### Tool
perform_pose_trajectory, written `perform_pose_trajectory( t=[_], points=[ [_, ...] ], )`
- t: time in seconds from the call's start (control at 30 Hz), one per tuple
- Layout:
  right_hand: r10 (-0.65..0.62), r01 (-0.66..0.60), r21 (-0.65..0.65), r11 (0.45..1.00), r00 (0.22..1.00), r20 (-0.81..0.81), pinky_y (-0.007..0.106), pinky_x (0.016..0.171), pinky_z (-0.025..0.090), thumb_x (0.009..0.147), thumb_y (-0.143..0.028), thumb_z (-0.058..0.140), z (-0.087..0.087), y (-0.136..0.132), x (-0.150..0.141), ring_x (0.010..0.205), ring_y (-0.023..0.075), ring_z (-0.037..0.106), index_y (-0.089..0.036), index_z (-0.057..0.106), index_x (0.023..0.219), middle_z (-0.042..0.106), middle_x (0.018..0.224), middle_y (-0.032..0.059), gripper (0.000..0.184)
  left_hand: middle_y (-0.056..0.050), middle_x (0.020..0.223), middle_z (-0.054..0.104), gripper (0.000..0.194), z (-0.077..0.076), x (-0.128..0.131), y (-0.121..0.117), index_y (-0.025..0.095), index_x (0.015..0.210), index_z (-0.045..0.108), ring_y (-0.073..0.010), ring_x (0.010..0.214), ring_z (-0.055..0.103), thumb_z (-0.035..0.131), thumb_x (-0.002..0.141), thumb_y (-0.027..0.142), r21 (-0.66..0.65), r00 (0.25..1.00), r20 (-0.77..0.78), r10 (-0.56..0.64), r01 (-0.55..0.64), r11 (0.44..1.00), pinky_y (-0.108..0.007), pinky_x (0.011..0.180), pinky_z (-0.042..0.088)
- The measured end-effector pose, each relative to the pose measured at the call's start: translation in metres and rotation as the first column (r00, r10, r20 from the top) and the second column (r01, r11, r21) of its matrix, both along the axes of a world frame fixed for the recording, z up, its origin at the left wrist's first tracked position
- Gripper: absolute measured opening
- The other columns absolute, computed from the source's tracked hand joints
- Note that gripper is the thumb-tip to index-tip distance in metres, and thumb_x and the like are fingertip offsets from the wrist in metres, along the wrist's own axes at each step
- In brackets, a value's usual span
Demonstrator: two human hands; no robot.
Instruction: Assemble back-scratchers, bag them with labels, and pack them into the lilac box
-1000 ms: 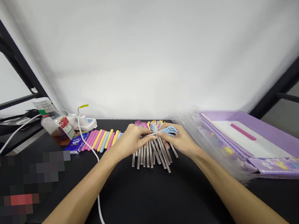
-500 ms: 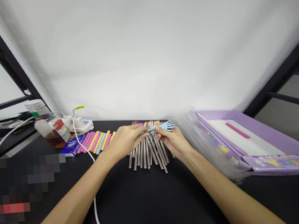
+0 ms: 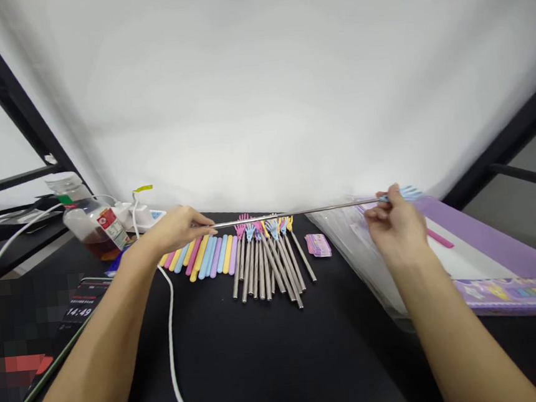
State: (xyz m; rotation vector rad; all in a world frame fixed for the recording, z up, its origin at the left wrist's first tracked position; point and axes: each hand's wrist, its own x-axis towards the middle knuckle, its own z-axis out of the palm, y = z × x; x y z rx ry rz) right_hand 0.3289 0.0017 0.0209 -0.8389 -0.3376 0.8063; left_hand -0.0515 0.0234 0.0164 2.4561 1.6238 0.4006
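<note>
One extended steel back scratcher [image 3: 297, 211] with a blue plastic hand-shaped head is held level in the air above the far edge of the black surface [image 3: 273, 363]. Its shaft runs almost straight across the view, and the head points toward the right. Two hands are in view. The left hand [image 3: 174, 229] is closed on the shaft's left end, with its fingers pinching it. The right hand [image 3: 395, 227] pinches the shaft just below the head, above a clear plastic bag [image 3: 351, 244]. Directly below the shaft lies one fanned group of about a dozen collapsed steel back scratchers [image 3: 264, 270], with pink, blue and yellow heads; overlap prevents an exact count. To its left lies one row of about a dozen flat pastel sticks [image 3: 202, 258]. Also on the surface are one small pink packet [image 3: 317, 245], one bottle [image 3: 92, 226] holding brown liquid, one white power strip [image 3: 142, 218] and one white cable [image 3: 172, 353]. At right, one purple tray [image 3: 503, 262] holds one pink stick [image 3: 440, 238].
</note>
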Motion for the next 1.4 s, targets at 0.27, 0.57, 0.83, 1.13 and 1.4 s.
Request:
perform_pose_trajectory(
  t=[0.27,0.57,0.83,1.13,1.4],
  points=[
    [-0.170,0.174,0.000,0.985,0.961,-0.219,0.013,0.032,0.027,0.106,-0.032,0.040,0.005,-0.004,0.048,0.039,0.0038,0.022,-0.018,0.046,0.066,0.027,0.053,-0.0088,0.043,-0.003,0.094,0.079,0.027,-0.003,-0.034,0.011,0.027,0.095,0.082,-0.0260,0.091,0.071,0.062,0.080,0.036,0.097,0.961,-0.169,0.217,-0.203,0.974,-0.030,0.078,0.050],
    [-0.125,0.140,0.061,0.988,0.970,-0.208,0.015,0.032,0.032,0.107,-0.036,0.032,-0.009,0.004,0.045,0.039,0.0055,0.027,-0.022,0.044,0.065,0.026,0.054,-0.0062,0.046,-0.004,0.106,0.078,0.029,-0.005,-0.021,0.003,0.027,0.100,0.079,-0.0289,0.102,0.070,0.054,0.088,0.036,0.408,0.952,-0.076,0.296,-0.241,0.880,-0.036,0.085,0.051],
    [-0.079,0.092,0.035,0.995,0.960,-0.269,0.014,0.034,0.034,0.107,-0.033,0.028,-0.010,0.007,0.042,0.039,0.0048,0.031,-0.021,0.045,0.073,0.028,0.057,-0.0076,0.039,-0.009,0.111,0.076,0.035,-0.007,-0.019,0.001,0.020,0.106,0.077,-0.0297,0.104,0.070,0.049,0.091,0.035,0.490,0.964,0.048,0.262,-0.252,0.834,-0.037,0.090,0.051],
    [-0.038,0.065,0.096,0.993,0.965,-0.259,0.010,0.040,0.034,0.107,-0.028,0.035,-0.001,0.003,0.057,0.040,0.0013,0.032,-0.019,0.045,0.075,0.030,0.058,-0.0095,0.035,-0.008,0.101,0.078,0.026,-0.008,-0.016,0.005,0.022,0.099,0.078,-0.0302,0.096,0.072,0.056,0.088,0.031,0.436,0.944,0.054,0.327,-0.317,0.842,-0.036,0.084,0.052],
    [-0.050,0.061,0.095,0.994,0.992,-0.115,0.013,0.042,0.036,0.103,-0.036,0.046,-0.008,0.008,0.051,0.040,0.0025,0.033,-0.019,0.049,0.076,0.035,0.057,-0.0101,0.032,-0.010,0.107,0.077,0.029,-0.007,-0.022,0.002,0.021,0.101,0.077,-0.0283,0.100,0.071,0.051,0.091,0.030,0.485,0.954,0.088,0.286,-0.292,0.824,-0.035,0.087,0.051]
  ],
)
